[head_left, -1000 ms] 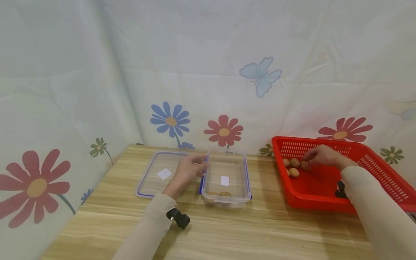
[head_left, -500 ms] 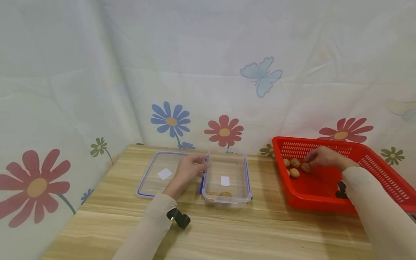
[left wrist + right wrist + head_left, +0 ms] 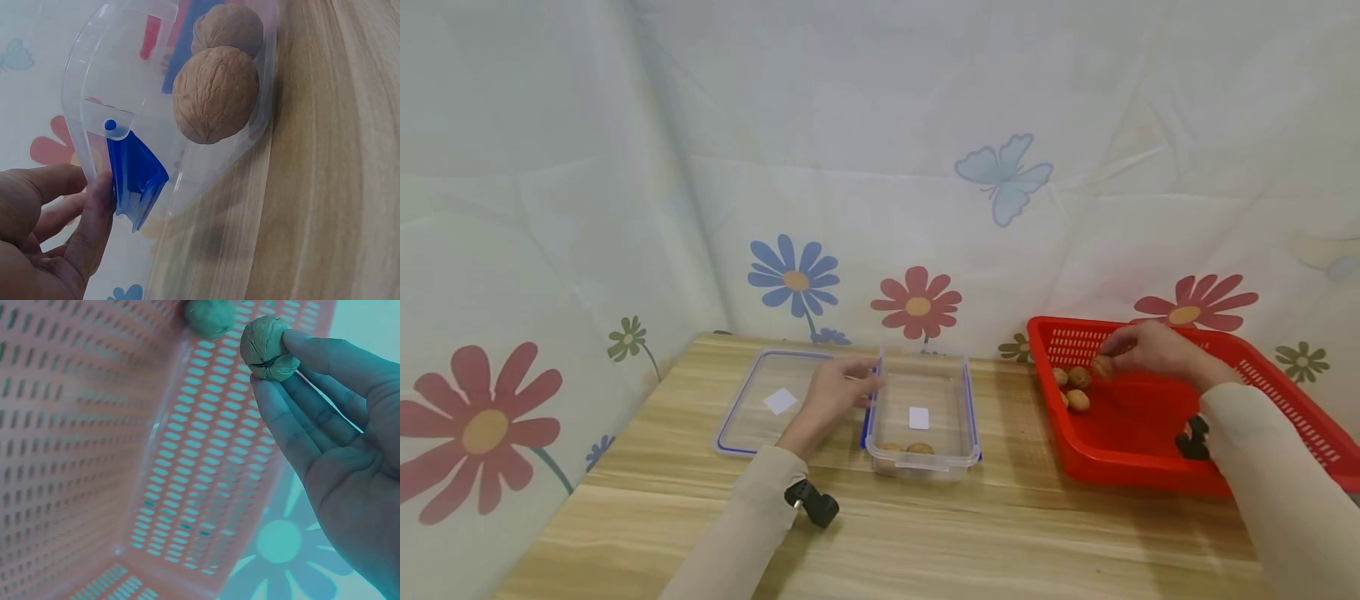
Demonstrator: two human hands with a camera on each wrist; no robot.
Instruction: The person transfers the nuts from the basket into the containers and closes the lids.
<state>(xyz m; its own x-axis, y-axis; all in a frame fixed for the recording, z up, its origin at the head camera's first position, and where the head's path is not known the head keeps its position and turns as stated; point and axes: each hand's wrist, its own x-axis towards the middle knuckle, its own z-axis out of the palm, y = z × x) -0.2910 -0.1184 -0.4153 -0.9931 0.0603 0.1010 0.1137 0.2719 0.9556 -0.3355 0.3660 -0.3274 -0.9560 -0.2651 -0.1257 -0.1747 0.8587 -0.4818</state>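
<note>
Light, hard and round, apt to roll, the wrinkled brown walnut is pinched by right hand fingertips above the red slotted plastic basket at far right, while the left hand grips the clear plastic box.

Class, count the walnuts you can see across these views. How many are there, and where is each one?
6: two in the clear container, at and; three in the red basket, at; one pinched by the right hand, at. Others may be hidden.
</note>
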